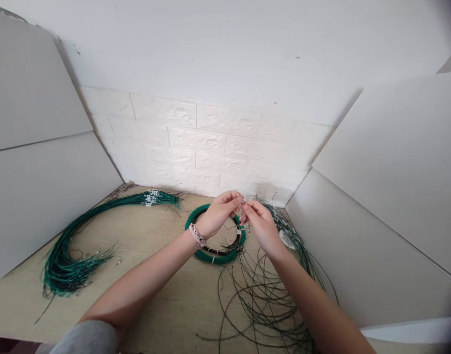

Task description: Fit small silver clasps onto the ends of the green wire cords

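Note:
Fingertip to fingertip, my left hand (pixel 227 205) and my right hand (pixel 260 219) meet above the table, each closed in a pinch. A thin dark cord seems to run between the fingertips; its exact shape is too small to make out. Below and behind the left hand lies a round coil of green and black cord (pixel 215 258), bound with small ties. Under my right forearm, loose dark green cords (pixel 260 300) spread in wide loops. Beyond the right hand, a bundle of cords with small pale pieces (pixel 280 222) runs along the right side.
A curved bundle of green cords (pixel 63 255) with pale tags lies at the left. A small metallic bit (pixel 118 262) sits beside it. Pale panels stand at the left (pixel 44 191) and right (pixel 358 255), and a white brick-patterned wall (pixel 211 147) closes the back of the table (pixel 152 275).

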A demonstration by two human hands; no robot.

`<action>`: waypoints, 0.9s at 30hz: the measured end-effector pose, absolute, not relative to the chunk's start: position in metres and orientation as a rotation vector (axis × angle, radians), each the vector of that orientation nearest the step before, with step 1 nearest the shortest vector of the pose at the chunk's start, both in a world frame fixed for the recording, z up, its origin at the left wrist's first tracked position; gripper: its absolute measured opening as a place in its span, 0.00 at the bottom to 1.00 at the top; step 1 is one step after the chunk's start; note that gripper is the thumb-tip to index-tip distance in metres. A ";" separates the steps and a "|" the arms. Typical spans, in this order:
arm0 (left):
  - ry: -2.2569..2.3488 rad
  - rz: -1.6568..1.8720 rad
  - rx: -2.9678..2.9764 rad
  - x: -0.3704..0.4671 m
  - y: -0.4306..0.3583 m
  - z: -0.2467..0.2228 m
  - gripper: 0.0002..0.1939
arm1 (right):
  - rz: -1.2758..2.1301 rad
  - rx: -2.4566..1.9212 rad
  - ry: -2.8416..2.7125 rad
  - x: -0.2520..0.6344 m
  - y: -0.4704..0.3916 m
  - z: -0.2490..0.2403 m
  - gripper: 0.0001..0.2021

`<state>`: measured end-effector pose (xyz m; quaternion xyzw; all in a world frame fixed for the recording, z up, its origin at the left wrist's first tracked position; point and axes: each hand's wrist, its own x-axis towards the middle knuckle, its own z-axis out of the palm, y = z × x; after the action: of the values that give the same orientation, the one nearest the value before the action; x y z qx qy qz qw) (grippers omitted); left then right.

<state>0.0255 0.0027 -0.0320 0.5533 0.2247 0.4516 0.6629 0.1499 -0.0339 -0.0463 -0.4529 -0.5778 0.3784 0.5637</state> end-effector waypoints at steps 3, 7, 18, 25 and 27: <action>0.498 1.021 1.168 0.025 0.003 -0.030 0.11 | 0.881 -1.090 -1.361 0.151 -0.035 -0.043 0.09; 0.482 0.985 1.075 0.025 0.003 -0.028 0.12 | 0.856 -1.131 -1.349 0.153 -0.035 -0.041 0.10; 0.635 0.944 1.349 0.020 0.006 -0.028 0.10 | 0.731 -1.216 -1.413 0.155 -0.038 -0.036 0.10; 0.547 0.908 1.216 0.020 0.004 -0.026 0.11 | 0.690 -1.174 -1.420 0.156 -0.037 -0.037 0.10; 0.522 0.902 1.190 0.020 0.005 -0.027 0.10 | 0.670 -1.195 -1.433 0.156 -0.038 -0.036 0.10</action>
<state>0.0202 0.0049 -0.0274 0.5350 0.2347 0.4053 0.7031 0.1561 -0.0378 -0.0361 -0.5044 -0.6048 0.2828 0.5475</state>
